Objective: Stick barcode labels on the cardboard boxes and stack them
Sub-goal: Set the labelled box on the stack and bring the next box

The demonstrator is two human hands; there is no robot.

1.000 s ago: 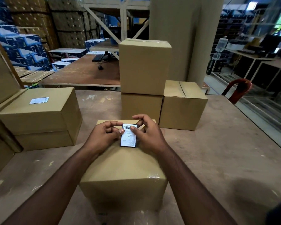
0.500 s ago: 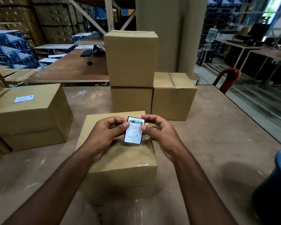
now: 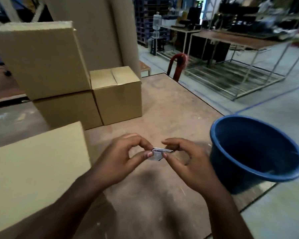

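A person's two bare forearms reach forward over a scuffed brown worktop point(image 3: 171, 107), seen from a camera on their head. The left hand point(image 3: 121, 161) and the right hand point(image 3: 185, 159) meet in the middle of the view, both pinched closed on a small barcode label point(image 3: 157, 154). The label is held between thumbs and forefingers, above the bare worktop, tilted almost edge-on so its print cannot be read. The picture is blurred, and whether the backing is still on the label cannot be told.

To the left of the hands, close to the camera, sits a plain cardboard box point(image 3: 36, 168); the left forearm crosses in front of its near corner. The label is not touching this box. Farther back on the worktop stand three more cardboard boxes: a large one point(image 3: 40, 59) stacked on a lower one point(image 3: 67, 109), and a third box point(image 3: 117, 94) just beside them on the right, its taped top flaps visible.

At the right edge of the worktop, near the right hand, is a deep blue plastic tub point(image 3: 255, 152), its mouth open toward the camera. Behind the worktop rises a wide beige pillar point(image 3: 97, 31). Beyond it lie a red chair back point(image 3: 178, 64), metal-framed tables and a grey warehouse floor point(image 3: 274, 109).
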